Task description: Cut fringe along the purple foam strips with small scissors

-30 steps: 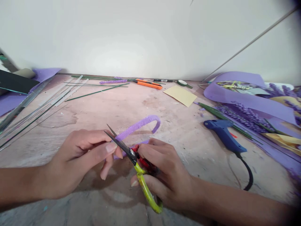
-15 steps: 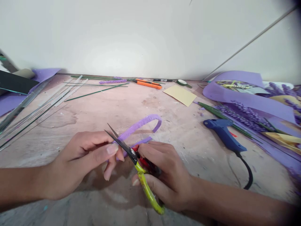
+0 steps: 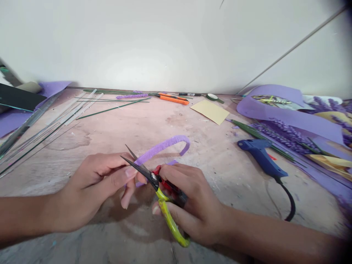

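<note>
My left hand pinches a narrow strip of purple crepe paper between thumb and fingers. The strip arches up and away to the right and curls over at its far end; another stretch of it shows below, partly hidden by my hands. In my right hand are scissors with black blades and yellow-green and red handles. The blades are parted and lie across the strip beside my left thumb tip. Where exactly the edges meet the paper is hard to make out.
A blue glue gun with its black cord lies at right, near purple flower stems and purple paper. Farther back are a yellow card, green tape and an orange cutter. Wires and glue sticks lie left.
The scissors have shifted slightly left along the strip, toward my left thumb, and their blades look a little wider apart. My left hand has hardly moved.
</note>
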`<state>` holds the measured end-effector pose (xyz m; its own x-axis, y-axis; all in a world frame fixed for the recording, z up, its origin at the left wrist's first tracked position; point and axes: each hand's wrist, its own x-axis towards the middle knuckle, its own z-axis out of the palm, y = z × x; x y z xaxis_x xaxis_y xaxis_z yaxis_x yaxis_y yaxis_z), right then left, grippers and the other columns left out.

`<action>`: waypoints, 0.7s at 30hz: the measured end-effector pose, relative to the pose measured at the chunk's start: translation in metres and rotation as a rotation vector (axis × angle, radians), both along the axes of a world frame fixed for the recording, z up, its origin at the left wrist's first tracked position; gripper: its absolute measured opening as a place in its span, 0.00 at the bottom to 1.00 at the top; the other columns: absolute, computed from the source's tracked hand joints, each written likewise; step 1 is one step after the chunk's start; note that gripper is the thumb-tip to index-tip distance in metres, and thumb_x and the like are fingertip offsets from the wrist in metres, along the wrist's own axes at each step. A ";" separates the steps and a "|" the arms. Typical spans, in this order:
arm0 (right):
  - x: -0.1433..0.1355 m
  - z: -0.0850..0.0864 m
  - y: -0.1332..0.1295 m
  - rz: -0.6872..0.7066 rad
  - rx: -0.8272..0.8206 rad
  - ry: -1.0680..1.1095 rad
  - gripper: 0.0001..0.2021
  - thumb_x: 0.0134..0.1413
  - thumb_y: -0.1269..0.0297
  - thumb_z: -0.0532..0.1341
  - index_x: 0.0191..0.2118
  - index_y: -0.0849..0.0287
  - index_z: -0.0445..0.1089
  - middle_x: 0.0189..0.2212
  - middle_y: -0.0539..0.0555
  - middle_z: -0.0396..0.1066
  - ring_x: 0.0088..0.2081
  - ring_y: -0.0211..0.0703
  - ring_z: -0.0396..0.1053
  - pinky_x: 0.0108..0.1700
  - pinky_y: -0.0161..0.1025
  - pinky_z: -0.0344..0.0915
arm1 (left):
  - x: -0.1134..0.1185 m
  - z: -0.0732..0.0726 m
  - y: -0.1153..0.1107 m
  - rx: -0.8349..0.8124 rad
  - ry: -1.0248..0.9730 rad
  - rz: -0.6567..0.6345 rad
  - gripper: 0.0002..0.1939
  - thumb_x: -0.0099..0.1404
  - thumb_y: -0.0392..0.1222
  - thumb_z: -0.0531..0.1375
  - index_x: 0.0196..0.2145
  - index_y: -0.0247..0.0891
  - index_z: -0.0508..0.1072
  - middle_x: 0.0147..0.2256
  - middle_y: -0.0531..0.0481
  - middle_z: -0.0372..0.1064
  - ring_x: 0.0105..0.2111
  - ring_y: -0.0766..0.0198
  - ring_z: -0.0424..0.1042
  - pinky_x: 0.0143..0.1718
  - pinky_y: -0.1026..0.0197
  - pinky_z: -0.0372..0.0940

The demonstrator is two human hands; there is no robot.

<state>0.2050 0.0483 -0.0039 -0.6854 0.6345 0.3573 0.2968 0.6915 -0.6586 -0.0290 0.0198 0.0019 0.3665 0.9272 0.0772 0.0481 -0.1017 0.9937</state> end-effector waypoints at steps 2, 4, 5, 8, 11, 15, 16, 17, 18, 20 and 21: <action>0.000 0.000 0.000 0.000 -0.002 -0.005 0.18 0.67 0.53 0.60 0.30 0.55 0.56 0.22 0.44 0.58 0.24 0.35 0.54 0.28 0.35 0.50 | -0.001 -0.002 -0.001 -0.002 0.000 0.005 0.17 0.75 0.51 0.58 0.31 0.45 0.81 0.22 0.57 0.75 0.24 0.69 0.71 0.29 0.69 0.66; 0.001 0.000 0.000 0.001 0.000 -0.015 0.18 0.67 0.53 0.60 0.30 0.55 0.55 0.22 0.44 0.58 0.24 0.36 0.54 0.28 0.36 0.49 | -0.001 -0.004 -0.002 0.000 -0.002 0.012 0.15 0.75 0.51 0.58 0.37 0.46 0.82 0.23 0.56 0.75 0.23 0.69 0.70 0.25 0.69 0.65; 0.001 0.000 0.000 0.002 0.000 -0.019 0.17 0.67 0.53 0.60 0.30 0.55 0.55 0.22 0.44 0.58 0.24 0.36 0.54 0.28 0.36 0.49 | -0.002 -0.005 -0.002 0.004 -0.002 0.010 0.14 0.75 0.51 0.58 0.38 0.46 0.82 0.23 0.56 0.75 0.22 0.69 0.70 0.24 0.69 0.64; 0.002 -0.001 0.000 0.005 -0.005 -0.029 0.17 0.66 0.53 0.60 0.30 0.55 0.56 0.23 0.44 0.58 0.24 0.36 0.54 0.29 0.36 0.49 | -0.002 -0.006 -0.003 0.007 0.000 -0.001 0.14 0.75 0.50 0.58 0.38 0.46 0.82 0.23 0.56 0.75 0.22 0.69 0.71 0.24 0.69 0.64; 0.002 -0.003 0.000 0.013 0.005 -0.034 0.17 0.66 0.51 0.60 0.30 0.55 0.57 0.23 0.44 0.58 0.24 0.36 0.54 0.30 0.37 0.49 | -0.002 -0.006 -0.002 0.004 -0.005 -0.007 0.14 0.76 0.49 0.57 0.37 0.46 0.81 0.22 0.56 0.74 0.21 0.69 0.70 0.22 0.69 0.63; 0.001 -0.003 0.001 0.013 0.012 -0.019 0.20 0.67 0.48 0.59 0.29 0.56 0.57 0.22 0.43 0.56 0.24 0.36 0.52 0.30 0.36 0.49 | -0.002 -0.003 -0.001 0.042 0.021 -0.002 0.15 0.75 0.47 0.58 0.32 0.45 0.80 0.22 0.56 0.74 0.21 0.68 0.70 0.23 0.67 0.62; 0.001 -0.003 0.001 0.012 0.013 -0.017 0.20 0.67 0.48 0.59 0.29 0.56 0.57 0.22 0.43 0.56 0.24 0.36 0.52 0.30 0.36 0.49 | -0.002 -0.002 -0.002 0.055 0.032 -0.002 0.16 0.75 0.46 0.57 0.30 0.45 0.79 0.21 0.56 0.74 0.22 0.67 0.70 0.23 0.67 0.63; 0.001 -0.002 0.001 0.014 0.016 -0.017 0.20 0.67 0.47 0.59 0.29 0.55 0.57 0.22 0.43 0.56 0.24 0.35 0.51 0.30 0.36 0.49 | -0.001 -0.001 -0.002 0.065 0.040 -0.002 0.17 0.75 0.45 0.57 0.28 0.44 0.78 0.21 0.56 0.74 0.22 0.67 0.70 0.24 0.67 0.63; 0.001 -0.002 0.001 0.018 0.020 -0.017 0.20 0.67 0.47 0.59 0.29 0.55 0.57 0.22 0.43 0.56 0.24 0.36 0.51 0.30 0.36 0.49 | -0.001 0.000 -0.002 0.072 0.043 -0.004 0.18 0.75 0.44 0.57 0.27 0.44 0.77 0.20 0.56 0.74 0.22 0.66 0.70 0.24 0.66 0.63; 0.001 -0.001 0.001 0.029 0.031 -0.008 0.21 0.68 0.47 0.58 0.30 0.55 0.57 0.22 0.43 0.56 0.24 0.36 0.51 0.30 0.37 0.49 | -0.001 0.002 -0.002 0.068 0.044 -0.015 0.17 0.75 0.43 0.57 0.28 0.44 0.78 0.20 0.56 0.74 0.22 0.66 0.70 0.24 0.66 0.62; 0.001 -0.002 0.001 0.032 0.034 -0.002 0.21 0.68 0.46 0.58 0.30 0.55 0.57 0.22 0.43 0.56 0.24 0.36 0.51 0.30 0.37 0.49 | -0.001 0.003 -0.002 0.064 0.045 -0.022 0.16 0.75 0.42 0.57 0.29 0.44 0.78 0.20 0.56 0.74 0.21 0.66 0.70 0.23 0.66 0.62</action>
